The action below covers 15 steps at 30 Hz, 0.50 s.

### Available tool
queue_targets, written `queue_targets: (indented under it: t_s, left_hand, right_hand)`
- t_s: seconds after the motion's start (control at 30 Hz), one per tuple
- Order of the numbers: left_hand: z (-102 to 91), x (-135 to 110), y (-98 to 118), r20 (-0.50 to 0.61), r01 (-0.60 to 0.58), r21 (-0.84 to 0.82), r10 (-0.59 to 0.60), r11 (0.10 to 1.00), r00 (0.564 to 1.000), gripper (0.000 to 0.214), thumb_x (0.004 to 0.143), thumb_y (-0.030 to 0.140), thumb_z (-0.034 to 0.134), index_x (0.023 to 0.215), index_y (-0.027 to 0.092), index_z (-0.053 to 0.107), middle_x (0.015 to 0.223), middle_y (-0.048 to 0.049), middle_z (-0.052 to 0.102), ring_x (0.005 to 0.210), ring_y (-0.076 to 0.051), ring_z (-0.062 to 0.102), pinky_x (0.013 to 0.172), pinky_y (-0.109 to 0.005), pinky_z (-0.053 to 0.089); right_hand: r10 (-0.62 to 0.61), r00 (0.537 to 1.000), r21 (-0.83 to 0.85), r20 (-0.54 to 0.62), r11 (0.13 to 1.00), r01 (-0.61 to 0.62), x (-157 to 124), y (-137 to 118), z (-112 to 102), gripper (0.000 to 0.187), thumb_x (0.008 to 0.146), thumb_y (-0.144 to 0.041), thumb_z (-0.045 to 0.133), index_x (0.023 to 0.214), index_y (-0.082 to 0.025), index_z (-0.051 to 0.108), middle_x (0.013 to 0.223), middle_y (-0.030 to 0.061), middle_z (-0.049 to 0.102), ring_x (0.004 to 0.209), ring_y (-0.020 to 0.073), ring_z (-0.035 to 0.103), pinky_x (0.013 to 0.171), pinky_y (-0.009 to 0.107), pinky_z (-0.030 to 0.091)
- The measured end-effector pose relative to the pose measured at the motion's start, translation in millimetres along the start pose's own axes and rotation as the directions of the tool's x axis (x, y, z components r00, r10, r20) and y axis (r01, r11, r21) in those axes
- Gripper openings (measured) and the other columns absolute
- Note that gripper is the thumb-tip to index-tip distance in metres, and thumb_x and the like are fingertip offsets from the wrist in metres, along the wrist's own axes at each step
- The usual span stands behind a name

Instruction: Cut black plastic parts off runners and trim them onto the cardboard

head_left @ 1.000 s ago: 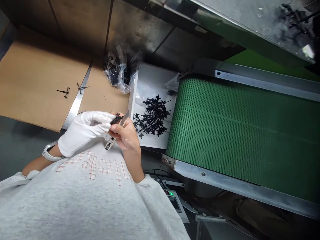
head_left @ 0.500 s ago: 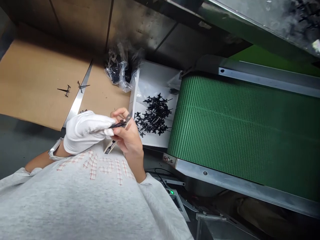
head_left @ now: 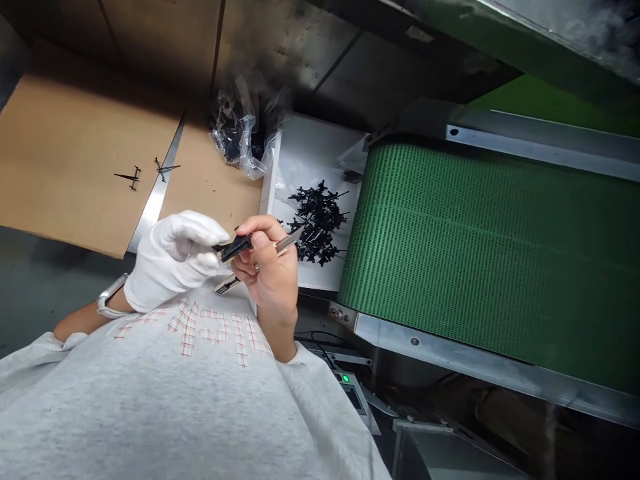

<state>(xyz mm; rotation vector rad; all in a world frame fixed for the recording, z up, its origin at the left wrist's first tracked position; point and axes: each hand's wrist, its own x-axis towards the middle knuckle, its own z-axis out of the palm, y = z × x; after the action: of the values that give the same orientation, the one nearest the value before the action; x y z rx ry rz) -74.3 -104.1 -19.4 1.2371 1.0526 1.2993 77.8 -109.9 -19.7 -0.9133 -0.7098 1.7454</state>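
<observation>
My left hand, in a white glove, is curled with its fingertips around the near end of a small black plastic part. The thumb and forefinger of my bare right hand pinch the other end of that part. Also held in my right hand is a slim utility knife. Its blade end points up to the right, and its handle sticks out below my fingers on the left. The hands are close together in front of my shirt. Fine details of the held part are hidden by my fingers.
Black plastic parts lie heaped in a white tray beside a green conveyor belt. Clear plastic bags stand behind. On the brown cardboard at left are two thin black parts and a metal strip.
My right hand has moved slightly right and turned, so the knife now shows more fully. The gloved fingers have spread from flat and pressed together into a curve.
</observation>
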Motion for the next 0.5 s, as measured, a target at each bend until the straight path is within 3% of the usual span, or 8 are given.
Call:
queue_targets:
  t_s: [0.07,0.1,0.13,0.2,0.23,0.27,0.4,0.5]
  left_hand:
    - [-2.9,3,-1,0.021,0.224,-0.114,-0.223,0.968,0.975,0.046,0.083,0.069,0.070,0.077,0.023,0.066,0.070,-0.0009,0.069,0.060,-0.011,0.063,0.049,-0.021,0.045]
    - [-5.4,6,0,0.125,0.382,-0.133,-0.367,0.914,0.922,0.055,0.087,0.074,0.059,0.075,0.021,0.064,0.061,0.0000,0.064,0.050,-0.009,0.055,0.044,-0.020,0.039]
    - [-8.0,9,2,0.275,0.530,-0.115,-0.486,0.840,0.829,0.063,0.091,0.078,0.046,0.072,0.020,0.062,0.053,0.0005,0.058,0.043,-0.008,0.047,0.039,-0.020,0.033]
    - [-12.6,16,7,0.560,0.709,0.026,-0.598,0.704,0.573,0.076,0.094,0.081,0.026,0.065,0.019,0.058,0.045,0.0003,0.052,0.035,-0.007,0.038,0.036,-0.022,0.026]
    - [-14.1,18,10,0.645,0.726,0.093,-0.597,0.682,0.478,0.077,0.094,0.081,0.023,0.062,0.019,0.056,0.044,0.0000,0.052,0.034,-0.008,0.037,0.036,-0.023,0.026]
    - [-15.0,19,12,0.684,0.710,0.136,-0.584,0.691,0.437,0.076,0.095,0.080,0.024,0.060,0.019,0.055,0.044,0.0003,0.051,0.035,-0.008,0.038,0.038,-0.023,0.029]
    - [-14.4,16,18,0.675,0.583,0.132,-0.504,0.801,0.539,0.066,0.102,0.064,0.029,0.055,0.022,0.047,0.043,0.0038,0.042,0.041,-0.009,0.039,0.049,-0.024,0.039]
    - [-12.6,11,19,0.638,0.497,0.170,-0.480,0.851,0.602,0.061,0.105,0.055,0.027,0.058,0.022,0.046,0.047,0.0035,0.046,0.043,-0.009,0.038,0.053,-0.026,0.040]
  right_hand:
    - [-0.005,0.999,0.004,0.038,1.000,0.005,0,-1,-1,0.031,0.083,-0.056,0.078,0.085,-0.028,0.066,0.056,-0.0092,0.034,0.045,0.0061,0.019,0.042,0.023,0.018]
    - [-0.006,0.998,-0.007,0.059,1.000,0.006,1,-1,-2,0.031,0.084,-0.056,0.077,0.086,-0.027,0.066,0.056,-0.0093,0.035,0.045,0.0060,0.020,0.042,0.022,0.019]
    - [-0.012,0.997,-0.027,0.083,1.000,0.014,2,0,-3,0.031,0.084,-0.055,0.077,0.087,-0.026,0.067,0.057,-0.0092,0.037,0.045,0.0059,0.023,0.041,0.022,0.020]
    - [-0.036,0.989,-0.086,0.144,0.995,0.049,4,1,-7,0.028,0.085,-0.050,0.078,0.090,-0.024,0.069,0.060,-0.0078,0.045,0.046,0.0060,0.031,0.042,0.022,0.026]
    - [-0.054,0.983,-0.112,0.177,0.991,0.074,5,1,-10,0.025,0.086,-0.046,0.078,0.091,-0.023,0.070,0.062,-0.0068,0.049,0.048,0.0061,0.035,0.043,0.022,0.029]
    - [-0.070,0.976,-0.133,0.207,0.986,0.099,6,1,-12,0.021,0.087,-0.042,0.078,0.092,-0.023,0.071,0.064,-0.0059,0.052,0.050,0.0062,0.039,0.044,0.022,0.031]
    - [-0.126,0.957,-0.159,0.261,0.972,0.172,8,-1,-17,0.012,0.092,-0.033,0.074,0.092,-0.022,0.074,0.066,-0.0050,0.059,0.052,0.0055,0.044,0.047,0.021,0.034]
    - [-0.168,0.947,-0.171,0.275,0.960,0.220,7,-3,-17,0.015,0.092,-0.036,0.074,0.094,-0.022,0.075,0.073,-0.0031,0.064,0.053,0.0059,0.047,0.048,0.022,0.038]
